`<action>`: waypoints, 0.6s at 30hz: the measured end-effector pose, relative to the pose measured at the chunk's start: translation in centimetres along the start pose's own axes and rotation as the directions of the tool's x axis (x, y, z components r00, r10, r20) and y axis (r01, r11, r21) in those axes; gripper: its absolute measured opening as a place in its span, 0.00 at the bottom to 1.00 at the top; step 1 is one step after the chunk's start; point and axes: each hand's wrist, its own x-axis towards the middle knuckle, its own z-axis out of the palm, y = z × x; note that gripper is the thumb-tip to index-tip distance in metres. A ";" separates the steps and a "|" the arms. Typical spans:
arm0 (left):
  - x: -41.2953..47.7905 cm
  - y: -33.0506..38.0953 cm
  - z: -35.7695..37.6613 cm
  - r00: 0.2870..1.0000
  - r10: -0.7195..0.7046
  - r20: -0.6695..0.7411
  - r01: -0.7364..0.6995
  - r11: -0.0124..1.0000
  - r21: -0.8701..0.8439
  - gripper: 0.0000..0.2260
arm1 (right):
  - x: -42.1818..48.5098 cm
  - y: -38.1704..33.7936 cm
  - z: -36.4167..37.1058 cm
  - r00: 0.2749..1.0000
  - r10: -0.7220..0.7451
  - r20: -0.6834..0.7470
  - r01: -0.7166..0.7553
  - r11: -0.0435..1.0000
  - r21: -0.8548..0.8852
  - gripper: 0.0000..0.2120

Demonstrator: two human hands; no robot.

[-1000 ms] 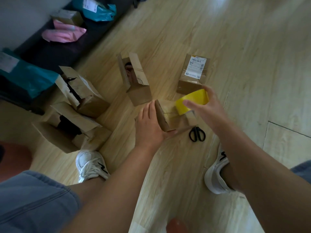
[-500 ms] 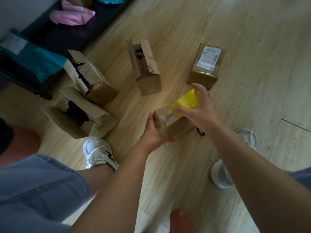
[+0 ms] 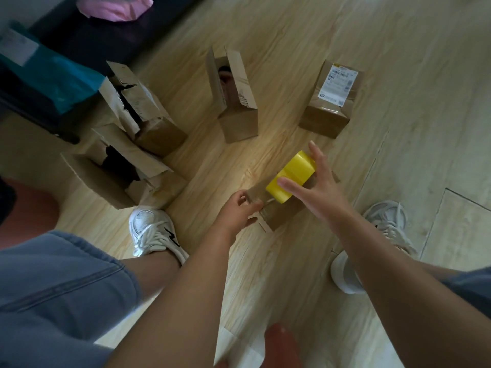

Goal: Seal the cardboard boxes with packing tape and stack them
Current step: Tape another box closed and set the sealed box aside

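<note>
A small cardboard box lies on the wooden floor between my feet. My left hand grips its near-left corner, fingers curled over the top edge. My right hand holds a yellow roll of packing tape against the box top, thumb on one side and fingers on the other. A strip of tape runs from the roll toward my left hand. A sealed box with a white label stands at the far right. An open, upright box stands in the middle. Two torn open boxes sit at the left.
My two white shoes flank the box. A dark low bench at the upper left holds a teal mailer bag and a pink bag. Bare wooden floor stretches to the right and far side.
The tape roll has come down from above the box onto its top. My left hand went from lying flat against the box side to gripping its near corner. The scissors are now hidden.
</note>
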 end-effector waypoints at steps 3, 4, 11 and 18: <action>0.1 -0.2 0.2 0.999 0.020 -0.040 -0.017 0.996 0.083 0.15 | 0.7 -0.3 -0.4 0.996 0.032 0.080 -0.033 0.999 0.010 0.58; 0.2 -0.1 0.2 0.998 0.035 -0.054 -0.028 0.992 0.121 0.13 | 0.8 -0.5 -0.6 0.994 0.038 0.099 -0.038 0.999 -0.004 0.58; -0.4 1.1 1.1 0.993 0.115 -0.031 -0.098 0.936 0.338 0.19 | 0.0 0.2 -1.1 0.985 0.158 -0.070 -0.165 0.979 -0.117 0.63; -1.1 0.7 1.8 0.990 0.130 -0.061 -0.097 0.920 0.380 0.13 | -1.2 1.8 0.1 0.918 0.394 0.032 -0.395 0.911 0.115 0.73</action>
